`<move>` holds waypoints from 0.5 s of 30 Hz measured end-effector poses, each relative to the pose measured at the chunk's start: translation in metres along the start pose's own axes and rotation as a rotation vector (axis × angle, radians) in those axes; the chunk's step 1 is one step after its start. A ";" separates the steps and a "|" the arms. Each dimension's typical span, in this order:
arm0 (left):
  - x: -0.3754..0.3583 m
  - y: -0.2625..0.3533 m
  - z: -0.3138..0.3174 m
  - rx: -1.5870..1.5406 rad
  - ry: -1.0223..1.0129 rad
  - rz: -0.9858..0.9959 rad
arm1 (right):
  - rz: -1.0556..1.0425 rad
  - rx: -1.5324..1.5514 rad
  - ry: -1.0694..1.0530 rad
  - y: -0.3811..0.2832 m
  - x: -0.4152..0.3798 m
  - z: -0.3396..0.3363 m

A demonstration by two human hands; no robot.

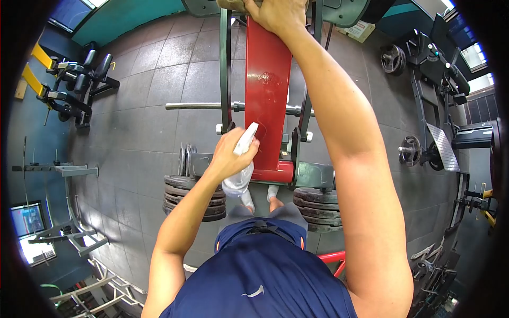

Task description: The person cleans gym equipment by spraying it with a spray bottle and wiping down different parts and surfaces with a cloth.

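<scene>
My left hand (236,153) is closed round a clear spray bottle (239,179) with a white trigger head, held tilted over the near part of a red padded board (268,95) on a gym machine. The nozzle points away from me, toward the board. At the top edge, my right hand (278,16) reaches to the board's far end and presses on a tan, cloth-like piece (233,5). Its fingers are partly cut off by the frame. Pale worn patches mark the red surface.
Stacked black weight plates (193,199) flank the machine on the left, with more plates (318,209) on the right. A metal bar (196,106) sticks out leftward. Other gym machines (74,85) stand round the tiled floor (143,106). My feet are below the board.
</scene>
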State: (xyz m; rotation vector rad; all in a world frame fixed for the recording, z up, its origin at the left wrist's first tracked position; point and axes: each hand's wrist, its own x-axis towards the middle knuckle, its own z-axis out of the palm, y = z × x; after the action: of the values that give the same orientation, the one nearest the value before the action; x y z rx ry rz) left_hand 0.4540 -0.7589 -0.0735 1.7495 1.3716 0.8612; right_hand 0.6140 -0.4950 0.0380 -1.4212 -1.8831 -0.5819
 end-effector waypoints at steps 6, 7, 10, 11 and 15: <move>-0.110 -0.018 -0.023 -0.033 -0.064 -0.027 | 0.076 -0.054 -0.094 -0.037 -0.096 -0.015; -0.128 -0.021 -0.028 -0.047 -0.113 -0.066 | 0.083 -0.054 -0.079 -0.045 -0.131 -0.010; -0.184 -0.039 -0.035 -0.090 -0.124 -0.129 | 0.105 -0.025 -0.257 -0.085 -0.246 -0.035; -0.198 -0.045 -0.038 -0.099 -0.134 -0.147 | 0.141 -0.015 -0.306 -0.099 -0.293 -0.040; -0.252 -0.058 -0.046 -0.157 -0.119 -0.261 | 0.253 0.013 -0.429 -0.136 -0.405 -0.056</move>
State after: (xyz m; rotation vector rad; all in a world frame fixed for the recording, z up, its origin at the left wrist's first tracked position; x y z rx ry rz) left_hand 0.3363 -0.9892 -0.1162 1.4412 1.3775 0.6897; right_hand 0.5619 -0.8342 -0.2225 -1.8515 -1.9713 -0.1467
